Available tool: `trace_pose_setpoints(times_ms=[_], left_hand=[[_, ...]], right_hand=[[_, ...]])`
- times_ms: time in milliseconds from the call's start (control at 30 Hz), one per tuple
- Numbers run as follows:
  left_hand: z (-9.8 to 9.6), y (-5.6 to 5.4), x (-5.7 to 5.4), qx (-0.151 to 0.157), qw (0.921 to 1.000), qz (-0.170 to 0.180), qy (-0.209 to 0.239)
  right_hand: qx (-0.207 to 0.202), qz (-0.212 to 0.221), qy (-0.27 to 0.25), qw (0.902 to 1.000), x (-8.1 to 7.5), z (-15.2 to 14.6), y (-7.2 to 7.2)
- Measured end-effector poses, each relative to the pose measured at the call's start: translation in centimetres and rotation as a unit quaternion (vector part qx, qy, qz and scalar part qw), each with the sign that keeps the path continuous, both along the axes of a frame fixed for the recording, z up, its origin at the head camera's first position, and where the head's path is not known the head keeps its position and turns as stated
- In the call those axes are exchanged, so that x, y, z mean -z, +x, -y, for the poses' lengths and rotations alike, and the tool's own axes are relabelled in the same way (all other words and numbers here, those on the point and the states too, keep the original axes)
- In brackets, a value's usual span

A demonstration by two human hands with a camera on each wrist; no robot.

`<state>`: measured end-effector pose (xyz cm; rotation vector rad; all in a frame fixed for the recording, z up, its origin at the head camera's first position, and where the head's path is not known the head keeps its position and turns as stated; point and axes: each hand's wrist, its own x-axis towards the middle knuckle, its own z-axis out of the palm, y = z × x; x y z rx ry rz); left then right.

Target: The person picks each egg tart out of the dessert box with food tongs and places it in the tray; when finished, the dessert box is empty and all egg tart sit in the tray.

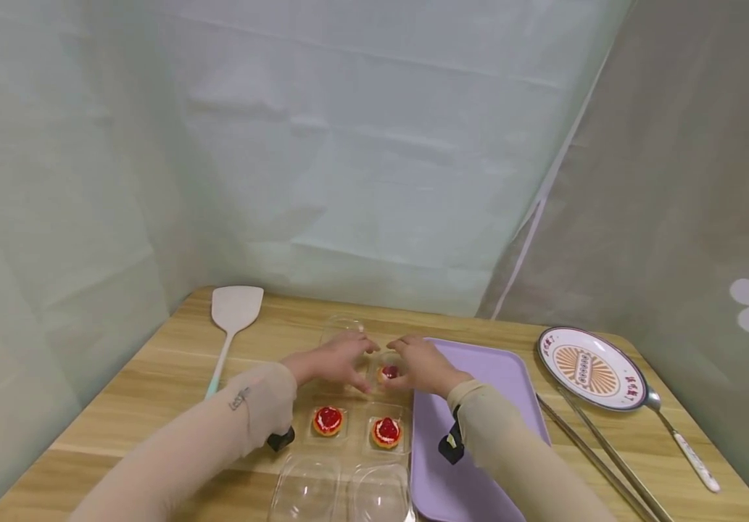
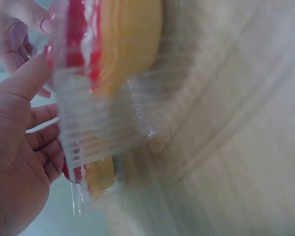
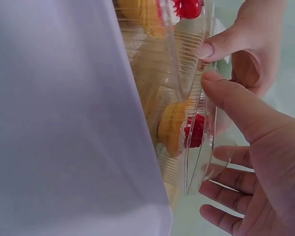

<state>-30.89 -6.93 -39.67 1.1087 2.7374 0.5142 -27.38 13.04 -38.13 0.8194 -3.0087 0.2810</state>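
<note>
At the back of a group of clear plastic boxes, my left hand (image 1: 341, 357) and right hand (image 1: 428, 366) face each other over a lidded box (image 3: 199, 162). Inside it sits a fruit tart (image 1: 388, 373) with a red topping. The right thumb (image 3: 231, 98) touches the box's edge, its other fingers spread around the far corner. Close by, the left thumb (image 3: 223, 45) meets the clear plastic, the other left fingers loosely bent. Nearer the front, two more red tarts, one left (image 1: 328, 420) and one right (image 1: 386, 432), sit in box bottoms with clear lids (image 1: 379, 493) folded open.
A lilac tray (image 1: 478, 355) lies right of the boxes, under my right forearm. Beyond it are metal tongs (image 1: 599, 453), a patterned plate (image 1: 553, 355) and a spoon (image 1: 690, 457). A white spatula (image 1: 237, 308) lies at the back left. Curtains enclose the wooden table (image 1: 146, 406).
</note>
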Motion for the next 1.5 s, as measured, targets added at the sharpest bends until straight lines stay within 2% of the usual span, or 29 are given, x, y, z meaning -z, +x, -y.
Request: trace_pose_setpoints(times_ms=[333,667,867,1067,1267,1500], left_hand=[[-0.2,0.2,0.2,-0.005,0.9999,-0.004,0.015],[-0.3,0.0,0.5,0.008,0.9989,-0.044,0.013],[-0.5,0.1,0.4,0.011,0.9987,-0.048,0.013],[-0.5,0.1,0.3,0.005,0.9992,-0.038,0.011],[-0.6,0.3,0.2,0.003,0.9994,-0.034,0.010],[-0.8,0.3,0.2,0.021,0.9986,-0.048,0.011]], right_hand=[[-0.018,-0.016,0.020,0.9995,0.1,-0.1,-0.1],[-0.011,0.019,-0.023,0.9995,-0.3,-0.7,-0.2],[0.007,0.048,-0.042,0.9979,-0.7,-1.3,-0.2],[0.018,0.055,-0.060,0.9965,-1.2,-1.6,-0.2],[0.004,0.049,-0.064,0.9967,-2.0,-1.8,0.0],[-0.013,0.051,-0.079,0.9955,-3.3,-2.5,0.3]])
